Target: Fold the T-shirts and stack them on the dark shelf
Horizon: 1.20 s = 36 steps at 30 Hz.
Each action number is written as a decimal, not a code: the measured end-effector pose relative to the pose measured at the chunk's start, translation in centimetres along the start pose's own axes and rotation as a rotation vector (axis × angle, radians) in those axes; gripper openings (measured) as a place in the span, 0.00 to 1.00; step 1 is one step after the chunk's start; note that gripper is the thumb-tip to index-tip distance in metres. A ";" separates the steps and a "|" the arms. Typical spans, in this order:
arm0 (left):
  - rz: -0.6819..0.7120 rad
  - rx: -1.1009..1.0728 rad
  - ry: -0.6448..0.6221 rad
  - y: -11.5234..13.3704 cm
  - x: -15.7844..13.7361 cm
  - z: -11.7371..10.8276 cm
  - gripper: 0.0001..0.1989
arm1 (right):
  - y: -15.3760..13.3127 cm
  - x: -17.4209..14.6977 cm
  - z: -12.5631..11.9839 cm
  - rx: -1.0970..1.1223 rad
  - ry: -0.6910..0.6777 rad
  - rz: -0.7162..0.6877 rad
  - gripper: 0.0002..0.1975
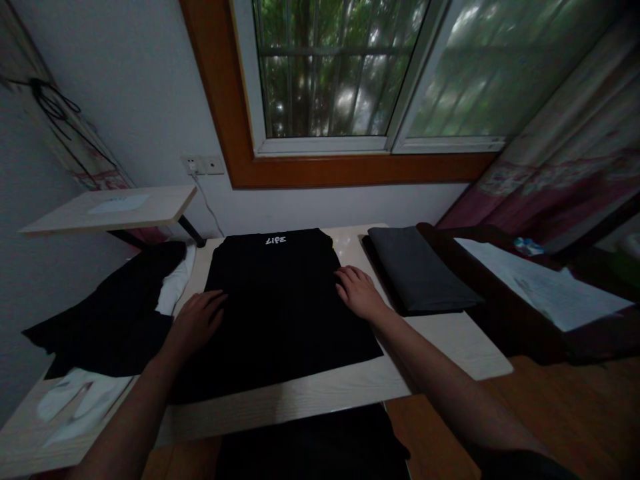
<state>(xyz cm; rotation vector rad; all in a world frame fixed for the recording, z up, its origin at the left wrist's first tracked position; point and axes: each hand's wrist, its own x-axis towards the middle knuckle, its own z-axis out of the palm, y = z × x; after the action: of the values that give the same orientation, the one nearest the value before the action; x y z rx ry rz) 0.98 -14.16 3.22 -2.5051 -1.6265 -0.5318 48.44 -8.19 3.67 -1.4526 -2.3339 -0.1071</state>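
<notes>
Fingers [351,273] of both hands lightly bent and slightly parted, with no visible grip: left hand [196,321] and right hand [364,298] resting on opposite side margins of a black fabric panel [280,313], neither nearer. Panel flat on the tabletop [455,340], long axis apparently from far to near edge, white marking [276,241] farthest. Toward right edge, folded grey cloth [417,263]; toward left edge, crumpled black fabric [115,307], likeliest obstruction, just beside left hand.

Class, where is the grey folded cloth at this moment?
In the head view, the grey folded cloth lies on the pale table, right of the white-marked black cloth and the person's right hand.
</notes>
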 end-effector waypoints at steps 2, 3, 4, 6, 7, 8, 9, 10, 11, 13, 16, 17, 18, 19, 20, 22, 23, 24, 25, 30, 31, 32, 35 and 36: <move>0.021 -0.016 0.025 0.4 -0.4 0.0 0.18 | -0.2 -0.1 -0.3 0.021 0.007 -0.026 0.17; 0.039 -0.030 0.028 0.8 -0.6 -0.1 0.17 | -0.3 -0.2 -0.6 0.033 0.002 -0.057 0.17; 0.062 -0.048 0.024 1.3 -0.7 -0.3 0.16 | -0.5 -0.3 -0.8 0.045 -0.010 -0.098 0.16; 0.116 -0.093 -0.013 2.7 -0.7 -0.7 0.15 | -0.9 -0.5 -1.2 0.065 -0.057 -0.197 0.14; 0.149 -0.123 -0.038 3.6 -0.6 -1.0 0.15 | -1.1 -0.5 -1.3 0.074 -0.085 -0.244 0.13; 0.183 -0.158 -0.076 4.6 -0.4 -1.3 0.14 | -1.3 -0.5 -1.4 0.083 -0.105 -0.279 0.13; 0.215 -0.196 -0.097 5.7 0.0 -1.5 0.13 | -1.5 -0.5 -1.4 0.091 -0.117 -0.300 0.12; 0.253 -0.227 -0.132 6.8 0.3 -1.8 0.12 | -1.7 -0.5 -1.5 0.098 -0.121 -0.308 0.12; 0.290 -0.250 -0.175 8.0 0.7 -2.0 0.12 | -1.9 -0.4 -1.5 0.101 -0.120 -0.308 0.12; 0.345 -0.296 -0.250 10.3 1.3 -2.2 0.11 | -2.0 -0.3 -1.5 0.101 -0.114 -0.297 0.12; 0.416 -0.378 -0.296 13.1 1.9 -2.0 0.11 | -2.0 -0.2 -1.4 0.114 -0.110 -0.282 0.12; 0.436 -0.399 -0.298 13.8 2.1 -1.8 0.12 | -2.0 -0.2 -1.4 0.125 -0.108 -0.278 0.12; 0.457 -0.410 -0.296 14.4 2.3 -1.6 0.12 | -1.9 -0.2 -1.4 0.136 -0.104 -0.273 0.12; 0.470 -0.413 -0.291 14.9 2.5 -1.3 0.12 | -1.9 -0.2 -1.4 0.147 -0.101 -0.270 0.12; 0.482 -0.409 -0.282 15.3 2.8 -1.0 0.12 | -1.9 -0.2 -1.4 0.156 -0.096 -0.269 0.12; 0.507 -0.397 -0.270 15.9 3.4 -0.5 0.09 | -1.9 -0.3 -1.4 0.168 -0.088 -0.268 0.12; 0.525 -0.391 -0.268 16.1 3.7 -0.3 0.07 | -2.0 -0.3 -1.4 0.171 -0.085 -0.269 0.12; 0.544 -0.386 -0.269 16.3 4.0 0.0 0.05 | -2.0 -0.3 -1.4 0.172 -0.084 -0.271 0.12; 0.559 -0.379 -0.270 16.4 4.3 0.1 0.04 | -2.0 -0.3 -1.4 0.173 -0.084 -0.272 0.12; 0.560 -0.357 -0.257 16.8 4.4 0.8 0.04 | -1.7 -0.4 -1.4 0.183 -0.083 -0.272 0.12; 0.547 -0.360 -0.252 16.8 4.3 0.9 0.04 | -1.7 -0.5 -1.4 0.193 -0.084 -0.273 0.12; 0.533 -0.364 -0.247 16.9 4.2 0.9 0.04 | -1.6 -0.6 -1.4 0.206 -0.083 -0.274 0.12; 0.490 -0.381 -0.232 17.0 3.8 1.0 0.04 | -1.5 -0.8 -1.8 0.265 -0.078 -0.277 0.11; 0.475 -0.390 -0.220 17.0 3.7 1.0 0.04 | -1.5 -0.9 -1.9 0.287 -0.077 -0.282 0.11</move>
<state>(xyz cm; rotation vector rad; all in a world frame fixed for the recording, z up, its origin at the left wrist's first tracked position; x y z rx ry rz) 17.88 -17.84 5.25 -3.1941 -0.9811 -0.5694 48.02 -10.18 5.31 -1.0048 -2.4810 0.2037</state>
